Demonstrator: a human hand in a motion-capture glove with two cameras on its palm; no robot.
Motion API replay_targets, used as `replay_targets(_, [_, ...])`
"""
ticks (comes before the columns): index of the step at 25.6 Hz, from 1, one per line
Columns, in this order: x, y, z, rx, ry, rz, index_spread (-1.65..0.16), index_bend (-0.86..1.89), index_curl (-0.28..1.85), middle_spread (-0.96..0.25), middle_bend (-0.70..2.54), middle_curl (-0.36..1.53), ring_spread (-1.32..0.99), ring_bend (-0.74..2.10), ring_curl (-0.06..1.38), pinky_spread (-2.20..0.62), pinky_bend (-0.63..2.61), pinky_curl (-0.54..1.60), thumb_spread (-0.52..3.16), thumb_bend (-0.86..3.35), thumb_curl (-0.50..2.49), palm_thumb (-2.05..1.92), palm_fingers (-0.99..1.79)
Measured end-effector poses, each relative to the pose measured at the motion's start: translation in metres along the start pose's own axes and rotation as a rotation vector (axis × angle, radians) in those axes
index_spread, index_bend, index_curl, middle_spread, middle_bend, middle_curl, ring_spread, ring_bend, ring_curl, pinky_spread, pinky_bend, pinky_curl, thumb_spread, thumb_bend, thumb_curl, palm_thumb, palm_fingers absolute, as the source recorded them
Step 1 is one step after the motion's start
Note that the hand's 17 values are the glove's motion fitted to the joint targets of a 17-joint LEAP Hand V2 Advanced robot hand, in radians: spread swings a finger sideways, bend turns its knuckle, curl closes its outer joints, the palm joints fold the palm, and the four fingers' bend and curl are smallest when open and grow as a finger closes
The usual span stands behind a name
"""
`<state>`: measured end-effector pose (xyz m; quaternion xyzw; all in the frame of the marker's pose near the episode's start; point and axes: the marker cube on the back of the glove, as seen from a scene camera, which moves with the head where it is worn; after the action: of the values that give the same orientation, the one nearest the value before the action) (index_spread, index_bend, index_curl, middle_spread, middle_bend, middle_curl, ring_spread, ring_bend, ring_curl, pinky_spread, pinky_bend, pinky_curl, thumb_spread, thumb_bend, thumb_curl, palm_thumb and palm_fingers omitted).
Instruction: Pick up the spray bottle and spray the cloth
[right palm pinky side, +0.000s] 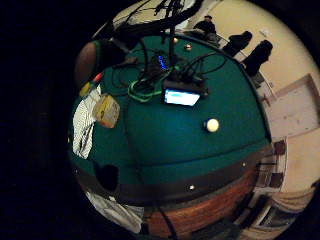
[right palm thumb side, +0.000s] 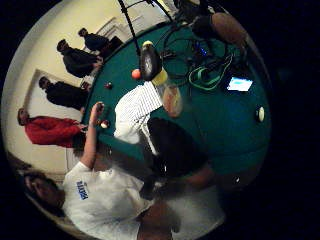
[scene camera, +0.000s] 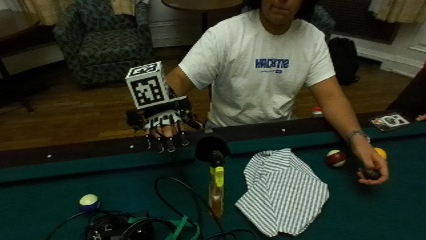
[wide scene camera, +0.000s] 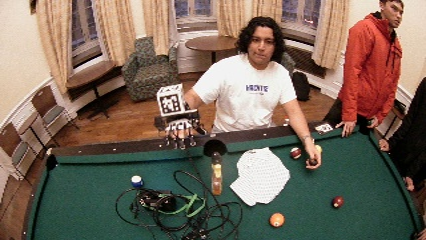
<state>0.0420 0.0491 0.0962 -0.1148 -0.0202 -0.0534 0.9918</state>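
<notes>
Hovering above the near rail of the pool table (scene camera: 60, 172), just short of the spray bottle (scene camera: 214, 186): gloved right hand (scene camera: 163, 122), fingers hanging straight down and relaxed, nothing held. Bare left hand (scene camera: 369, 172) well apart on the far side of the striped cloth (scene camera: 283, 192), curled over a dark ball.

Standing upright just beside the cloth, black trigger head on top, amber liquid low in the body. Tall and narrow, so likely to tip toward the cables (scene camera: 166, 200) if clipped on the head instead of gripped at the neck. Could also end up with the nozzle pointed away from the cloth, wetting felt or the electronics beyond the bottle.

Counted: one bottle, one cloth, one tangle of cables; six billiard balls in the wide outside view, including the one under the bare hand.
</notes>
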Motion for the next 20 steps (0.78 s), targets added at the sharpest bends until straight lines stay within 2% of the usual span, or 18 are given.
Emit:
replay_targets(11, [0.007, 0.01, 0.055, -0.12, -0.24, -0.013, -0.43, 0.16, 0.3, -0.15, 0.16, 0.24, -0.11, 0.33, 0.28, 0.16, 0.33, 0.3, 1.15, 0.0, 0.24, 0.35, 0.62])
replay_targets(15, [0.0, 0.002, 0.073, -0.12, -0.382, 0.0, -0.43, 0.15, 0.3, -0.15, 0.16, 0.25, -0.12, 0.34, 0.29, 0.16, 0.34, 0.31, 1.15, 0.01, 0.26, 0.4, 0.62])
replay_targets(20, [-0.01, -0.01, 0.095, -0.077, -0.623, 0.086, -0.42, 0.11, 0.28, -0.16, 0.18, 0.26, -0.13, 0.41, 0.31, 0.13, 0.34, 0.31, 1.12, 0.03, 0.29, 0.51, 0.68])
